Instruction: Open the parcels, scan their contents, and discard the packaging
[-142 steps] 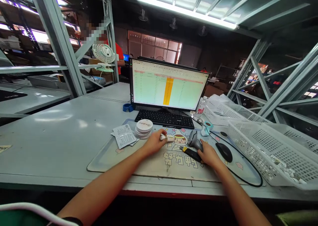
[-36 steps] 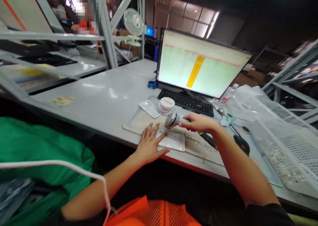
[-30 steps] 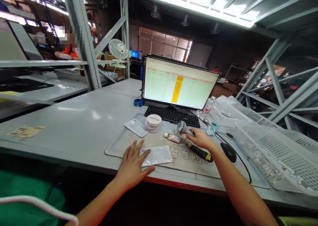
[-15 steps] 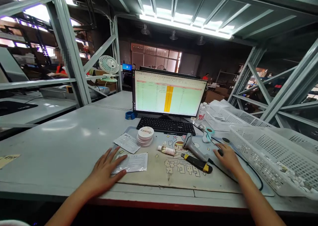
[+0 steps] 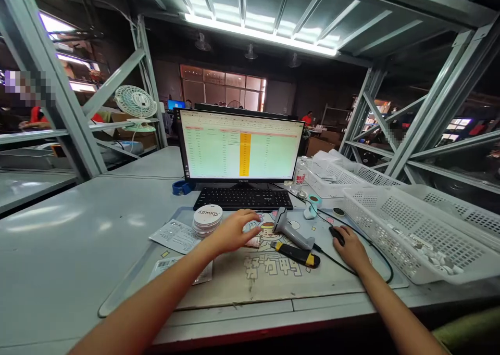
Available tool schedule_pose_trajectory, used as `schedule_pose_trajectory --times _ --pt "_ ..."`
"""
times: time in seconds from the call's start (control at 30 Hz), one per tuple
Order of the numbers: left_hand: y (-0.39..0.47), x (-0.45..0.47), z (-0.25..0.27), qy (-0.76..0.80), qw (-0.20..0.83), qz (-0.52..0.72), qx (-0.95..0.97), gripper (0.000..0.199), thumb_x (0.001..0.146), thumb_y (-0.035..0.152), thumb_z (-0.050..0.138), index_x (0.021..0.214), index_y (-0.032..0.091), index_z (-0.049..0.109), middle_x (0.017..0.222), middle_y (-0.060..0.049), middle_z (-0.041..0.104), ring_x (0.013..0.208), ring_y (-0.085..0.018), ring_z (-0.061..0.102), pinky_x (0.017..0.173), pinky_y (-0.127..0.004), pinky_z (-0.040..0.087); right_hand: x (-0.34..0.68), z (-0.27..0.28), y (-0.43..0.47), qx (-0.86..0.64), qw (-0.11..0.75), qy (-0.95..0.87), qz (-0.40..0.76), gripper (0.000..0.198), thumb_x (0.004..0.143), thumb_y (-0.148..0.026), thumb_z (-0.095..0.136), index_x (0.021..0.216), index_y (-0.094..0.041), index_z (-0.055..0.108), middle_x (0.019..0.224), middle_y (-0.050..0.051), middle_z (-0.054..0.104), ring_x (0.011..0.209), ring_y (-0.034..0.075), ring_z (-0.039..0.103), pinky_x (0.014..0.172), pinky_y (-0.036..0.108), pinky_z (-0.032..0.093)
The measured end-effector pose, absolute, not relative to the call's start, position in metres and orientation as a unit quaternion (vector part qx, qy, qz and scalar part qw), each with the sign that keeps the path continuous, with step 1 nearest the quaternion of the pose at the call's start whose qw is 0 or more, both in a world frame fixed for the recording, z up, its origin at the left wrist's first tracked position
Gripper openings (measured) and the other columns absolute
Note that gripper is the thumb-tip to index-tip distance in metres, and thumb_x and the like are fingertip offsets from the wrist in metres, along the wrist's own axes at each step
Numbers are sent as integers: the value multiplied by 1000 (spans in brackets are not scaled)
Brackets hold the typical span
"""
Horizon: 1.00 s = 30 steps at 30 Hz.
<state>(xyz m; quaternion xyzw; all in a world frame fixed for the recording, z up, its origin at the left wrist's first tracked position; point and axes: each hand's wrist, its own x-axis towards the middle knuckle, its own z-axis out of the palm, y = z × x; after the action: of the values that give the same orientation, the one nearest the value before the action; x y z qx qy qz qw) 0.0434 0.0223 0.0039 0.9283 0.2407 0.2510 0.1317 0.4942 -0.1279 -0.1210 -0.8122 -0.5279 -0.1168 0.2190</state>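
My left hand point(image 5: 236, 230) reaches over the desk mat with its fingers stretched out, holding nothing. It hangs over a small bottle point(image 5: 253, 241), which it mostly covers. To its right lie a grey barcode scanner point(image 5: 294, 231) and a black-and-yellow utility knife point(image 5: 297, 254). Beside my left wrist stands a stack of round white discs point(image 5: 208, 218). Two flat white packets, one upper point(image 5: 175, 235) and one lower point(image 5: 166, 265), lie on the mat, the lower partly under my forearm. My right hand point(image 5: 351, 250) rests curled over a black computer mouse point(image 5: 336, 236).
A monitor point(image 5: 219, 147) shows a spreadsheet behind a black keyboard point(image 5: 242, 199). White perforated baskets point(image 5: 422, 230) line the right side. A blue tape roll point(image 5: 182, 188) sits left of the keyboard. Metal shelf posts point(image 5: 42, 84) frame the desk; a fan point(image 5: 136, 102) stands at left.
My left hand has lifted off the lower packet and moved right and forward, over the small bottle. My right hand stays at the mouse. The camera view has turned a little to the right.
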Motion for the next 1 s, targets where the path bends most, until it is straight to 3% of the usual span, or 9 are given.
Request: schedule_pose_trajectory --times 0.13,0.27,0.4,0.67,0.83,1.0 --pt "66 116 1 287 122 202 928 33 103 41 55 119 21 76 125 -8 77 116 -25 71 102 -34 55 484 -117 -131 -819 219 -510 -143 45 100 -30 51 140 -20 68 149 14 58 127 29 63 107 41 52" --pt "103 166 -8 338 101 173 919 31 102 38 56 114 19 78 121 -12 78 114 -30 72 95 -37 56 480 -113 -131 -825 220 -497 -152 44 101 -28 51 140 -19 67 148 15 57 129 30 61 106 41 52" --pt "130 192 -18 385 75 145 909 32 103 34 57 124 17 74 130 -15 73 122 -31 68 103 -41 53 481 -113 -130 -823 226 -499 -149 43 101 -28 51 139 -18 67 148 16 57 127 30 61 108 42 51" --pt "154 208 -33 413 45 96 904 51 102 43 62 145 15 60 147 -18 60 135 -33 57 114 -52 47 485 -117 -128 -821 241 -496 -148 44 101 -30 50 140 -19 66 148 16 57 129 32 58 106 43 52" --pt "156 212 -40 399 36 86 912 63 97 48 64 152 18 53 157 -20 51 144 -40 46 118 -53 42 482 -113 -132 -826 232 -495 -138 46 102 -32 47 142 -16 64 148 17 57 129 34 57 105 45 51" --pt "154 216 -45 374 38 74 924 69 99 44 61 161 24 43 168 -18 39 151 -40 37 122 -57 35 480 -109 -133 -828 230 -494 -136 47 102 -32 48 142 -15 64 149 18 57 129 35 56 109 47 49"
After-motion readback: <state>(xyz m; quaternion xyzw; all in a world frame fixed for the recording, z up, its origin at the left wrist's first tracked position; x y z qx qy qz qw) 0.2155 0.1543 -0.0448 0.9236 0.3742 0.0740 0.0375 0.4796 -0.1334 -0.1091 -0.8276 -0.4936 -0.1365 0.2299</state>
